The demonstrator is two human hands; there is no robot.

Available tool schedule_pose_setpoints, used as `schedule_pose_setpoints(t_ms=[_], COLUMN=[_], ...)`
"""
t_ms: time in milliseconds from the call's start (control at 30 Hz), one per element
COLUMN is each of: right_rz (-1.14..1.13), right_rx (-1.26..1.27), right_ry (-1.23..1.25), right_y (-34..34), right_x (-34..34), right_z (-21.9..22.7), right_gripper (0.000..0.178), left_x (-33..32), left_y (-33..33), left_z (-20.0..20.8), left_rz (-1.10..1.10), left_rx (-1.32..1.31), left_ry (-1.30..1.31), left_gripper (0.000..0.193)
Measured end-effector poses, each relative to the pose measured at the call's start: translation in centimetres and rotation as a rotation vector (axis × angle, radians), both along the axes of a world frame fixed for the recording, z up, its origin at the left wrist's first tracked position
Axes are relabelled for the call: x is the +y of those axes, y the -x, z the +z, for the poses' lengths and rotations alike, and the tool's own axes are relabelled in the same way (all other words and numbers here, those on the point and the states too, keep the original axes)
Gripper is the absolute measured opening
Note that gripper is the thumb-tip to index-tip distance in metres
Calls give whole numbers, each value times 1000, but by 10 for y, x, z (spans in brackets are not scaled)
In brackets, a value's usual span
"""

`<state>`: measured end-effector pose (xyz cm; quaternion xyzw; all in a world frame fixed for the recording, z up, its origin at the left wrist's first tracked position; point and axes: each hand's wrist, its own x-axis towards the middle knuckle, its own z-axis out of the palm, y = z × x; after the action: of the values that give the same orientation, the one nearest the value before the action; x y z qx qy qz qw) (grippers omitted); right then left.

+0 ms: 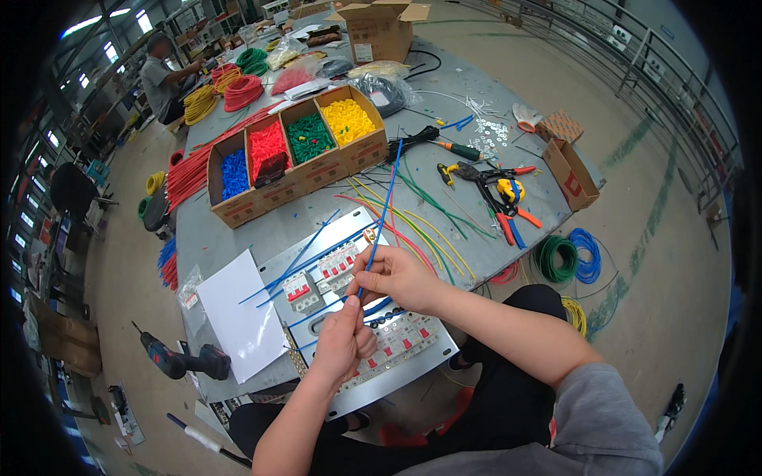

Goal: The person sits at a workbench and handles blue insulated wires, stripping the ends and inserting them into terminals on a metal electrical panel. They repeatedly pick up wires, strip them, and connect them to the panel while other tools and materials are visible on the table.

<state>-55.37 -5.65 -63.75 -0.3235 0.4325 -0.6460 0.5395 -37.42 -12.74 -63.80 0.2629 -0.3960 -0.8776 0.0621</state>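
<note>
My right hand (399,278) pinches a blue wire (390,190) between thumb and fingers. The wire's free length rises, tilted, toward the cardboard box. Just below, my left hand (341,343) is closed at the wire's lower end, which its fingertips partly hide. Under both hands lies a light metal plate (278,262). It carries a row of breakers with red switches (337,268), a smaller breaker (301,292) and a further breaker row (406,339) nearest me. Loose blue wires (305,250) cross the plate's far left part.
A cardboard box (305,184) holds blue, red, green and yellow caps in compartments. Pliers and cutters (484,190), a screwdriver (459,150) and a tape measure (510,190) lie right. White paper (242,317) and a cordless drill (184,361) are left. A person (163,79) sits far left.
</note>
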Motion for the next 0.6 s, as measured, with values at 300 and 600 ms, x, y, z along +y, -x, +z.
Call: schedule_pose_setpoints(t_ms=[300, 600], right_rz=[-61, -229], right_rx=[-32, -7], right_ry=[-114, -122], right_y=[17, 53], right_x=[-6, -15], right_z=[5, 3], right_gripper=[15, 21], left_x=[3, 9], left_y=[-12, -38], left_z=[-15, -4], left_rz=[21, -25], left_rx=[-80, -108], left_ry=[55, 29], left_gripper=[51, 53])
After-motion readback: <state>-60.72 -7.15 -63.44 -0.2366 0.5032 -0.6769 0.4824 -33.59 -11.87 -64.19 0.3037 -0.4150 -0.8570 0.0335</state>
